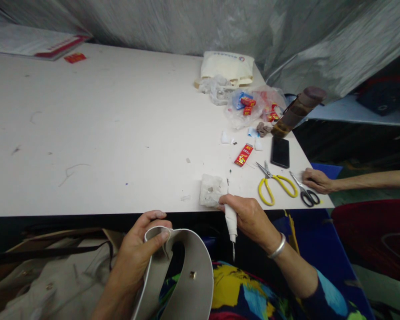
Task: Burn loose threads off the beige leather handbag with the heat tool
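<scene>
My left hand is closed on the edge of a beige bag in my lap, thumb inside and fingers outside. The bag is stiff, curves round, and shows a handle cutout and a small gold-coloured fitting. In my right hand is a slim tool with a white-wrapped handle. Thin metal points stick out at both ends of it, one up over the table and one down. Beside my right fingertips a whitish, stained pad lies at the table's front edge; whether they touch it I cannot tell.
Yellow-handled scissors, black-handled scissors, a phone, a red packet and a bottle lie or stand at the right of the white table. Another person's hand rests there. More beige bags are piled lower left.
</scene>
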The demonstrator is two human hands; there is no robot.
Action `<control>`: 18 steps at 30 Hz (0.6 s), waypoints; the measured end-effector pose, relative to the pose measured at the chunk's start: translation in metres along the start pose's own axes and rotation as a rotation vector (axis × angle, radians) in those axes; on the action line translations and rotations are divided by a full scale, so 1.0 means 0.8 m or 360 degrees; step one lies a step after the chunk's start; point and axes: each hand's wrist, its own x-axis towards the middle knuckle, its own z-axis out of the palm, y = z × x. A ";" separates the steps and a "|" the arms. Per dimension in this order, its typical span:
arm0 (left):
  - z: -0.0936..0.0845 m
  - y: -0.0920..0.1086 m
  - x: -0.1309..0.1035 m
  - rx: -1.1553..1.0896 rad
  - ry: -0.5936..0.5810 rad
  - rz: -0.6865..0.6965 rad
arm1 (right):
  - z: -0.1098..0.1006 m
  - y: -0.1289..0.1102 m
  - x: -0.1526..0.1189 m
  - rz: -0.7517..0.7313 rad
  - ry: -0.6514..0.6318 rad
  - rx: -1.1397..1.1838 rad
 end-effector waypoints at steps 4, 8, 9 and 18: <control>0.000 0.000 0.000 0.0026 -0.0010 -0.0008 | 0.000 0.000 0.002 0.0008 -0.0011 0.0004; -0.001 0.000 0.000 0.0038 -0.0023 0.0013 | -0.001 -0.001 0.002 0.0003 -0.0013 0.0027; -0.001 0.000 0.001 0.0034 -0.0028 0.0013 | -0.001 -0.001 0.002 0.0001 -0.0012 0.0029; 0.000 0.000 0.000 0.0032 -0.0018 0.0010 | 0.001 0.003 -0.001 -0.0022 0.0006 0.0050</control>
